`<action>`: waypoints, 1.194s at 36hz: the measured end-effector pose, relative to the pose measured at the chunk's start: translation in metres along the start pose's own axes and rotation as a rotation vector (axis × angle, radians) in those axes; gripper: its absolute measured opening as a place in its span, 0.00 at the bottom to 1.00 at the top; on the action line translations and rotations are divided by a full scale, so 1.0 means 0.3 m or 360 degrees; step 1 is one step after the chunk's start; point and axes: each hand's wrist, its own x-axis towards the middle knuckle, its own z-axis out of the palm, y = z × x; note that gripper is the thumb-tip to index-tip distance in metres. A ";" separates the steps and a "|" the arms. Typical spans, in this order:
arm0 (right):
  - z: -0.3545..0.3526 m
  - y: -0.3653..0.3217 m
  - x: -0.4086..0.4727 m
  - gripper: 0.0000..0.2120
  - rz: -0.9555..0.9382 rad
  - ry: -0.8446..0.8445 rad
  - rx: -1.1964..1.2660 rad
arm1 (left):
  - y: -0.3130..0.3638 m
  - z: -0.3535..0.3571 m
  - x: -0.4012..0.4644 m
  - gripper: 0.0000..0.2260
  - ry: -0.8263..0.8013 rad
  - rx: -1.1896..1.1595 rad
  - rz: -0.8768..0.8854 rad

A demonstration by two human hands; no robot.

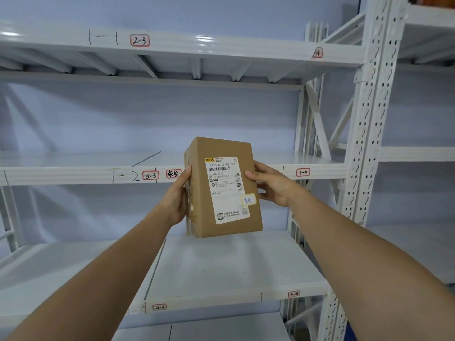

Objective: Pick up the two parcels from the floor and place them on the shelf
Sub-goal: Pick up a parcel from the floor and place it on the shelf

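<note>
A brown cardboard parcel (pixel 222 188) with a white shipping label facing me is held upright in the air in front of the white metal shelf (pixel 73 174). My left hand (pixel 177 198) presses its left side and my right hand (pixel 269 184) grips its right side. The parcel hangs at the height of the shelf level marked 3-3 and 3-4, above the lower board (pixel 221 271) marked 4-3 and 4-4. Only one parcel is in view.
A perforated white upright post (pixel 364 134) stands to the right, with diagonal braces behind it. Another shelf level (pixel 197 48) marked 2-3 runs overhead. A second rack (pixel 423 153) continues at the far right. A pale blue wall lies behind.
</note>
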 end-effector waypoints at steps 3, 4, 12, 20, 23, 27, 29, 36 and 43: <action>0.000 0.007 0.002 0.20 0.0004 0.0002 0.0004 | -0.006 -0.002 -0.006 0.19 0.0026 0.0034 -0.0021; -0.001 0.009 0.004 0.21 0.0004 0.0005 0.0006 | -0.007 -0.003 -0.007 0.19 0.0045 0.0058 -0.0029; 0.007 -0.010 0.005 0.26 -0.0115 0.0132 0.0056 | 0.014 0.005 0.024 0.22 0.0429 0.0285 0.0150; 0.008 -0.178 0.047 0.26 -0.0440 0.0336 0.0124 | 0.154 0.126 0.101 0.10 0.0707 0.0248 0.0521; -0.007 -0.249 0.063 0.20 -0.0525 0.0461 0.0058 | 0.232 0.199 0.128 0.07 0.0704 0.0226 0.0550; -0.044 -0.336 0.091 0.18 -0.0622 0.0632 -0.0017 | 0.318 0.279 0.177 0.04 0.0612 0.0291 0.0575; -0.065 -0.374 0.102 0.21 -0.0655 0.0683 -0.0098 | 0.347 0.312 0.205 0.06 0.0546 0.0331 0.0573; -0.141 -0.426 0.175 0.22 -0.0613 0.0810 -0.0279 | 0.368 0.393 0.319 0.11 0.0417 0.0386 0.0512; -0.201 -0.339 0.282 0.28 -0.0454 0.0741 -0.0224 | 0.287 0.401 0.437 0.12 0.0365 0.0371 0.0399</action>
